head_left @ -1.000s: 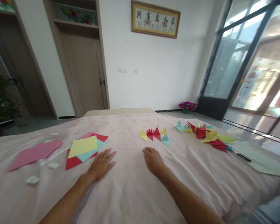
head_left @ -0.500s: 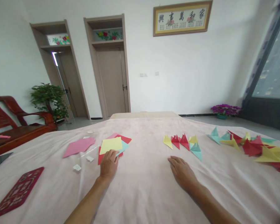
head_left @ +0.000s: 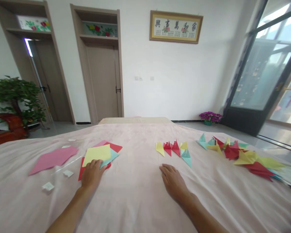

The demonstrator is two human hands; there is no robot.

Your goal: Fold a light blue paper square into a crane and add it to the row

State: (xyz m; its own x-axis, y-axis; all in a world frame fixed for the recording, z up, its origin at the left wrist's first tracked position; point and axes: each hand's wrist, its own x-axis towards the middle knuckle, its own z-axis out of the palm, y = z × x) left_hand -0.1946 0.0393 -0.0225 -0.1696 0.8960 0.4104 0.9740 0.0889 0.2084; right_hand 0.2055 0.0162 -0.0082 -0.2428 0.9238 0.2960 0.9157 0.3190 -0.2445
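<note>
My left hand [head_left: 92, 173] rests at the near edge of a small pile of square coloured papers, fingers stretched over it and thumb to the right. A yellow sheet [head_left: 97, 153] tops the pile, with a light blue sheet [head_left: 113, 157], a red sheet [head_left: 80, 170] and some pink showing beneath. My right hand [head_left: 173, 179] lies palm down on the pink cloth, fingers extended, holding nothing. Just beyond it stands a row of folded paper cranes: a yellow crane [head_left: 160, 149], a red crane [head_left: 167, 148], another red crane [head_left: 176, 149] and a light blue crane [head_left: 186, 157], with yellow behind.
More folded cranes [head_left: 232, 150] in several colours lie at the right. Pink paper [head_left: 53, 159] is spread at the left, near white scraps [head_left: 48, 186]. The pink tablecloth [head_left: 133, 194] has loose folds. Beyond are a potted plant [head_left: 16, 98], doors and purple flowers [head_left: 210, 117].
The view has turned right, so everything sits further left and more of the glass door shows. Both hands keep about the same places on the papers and cloth.
</note>
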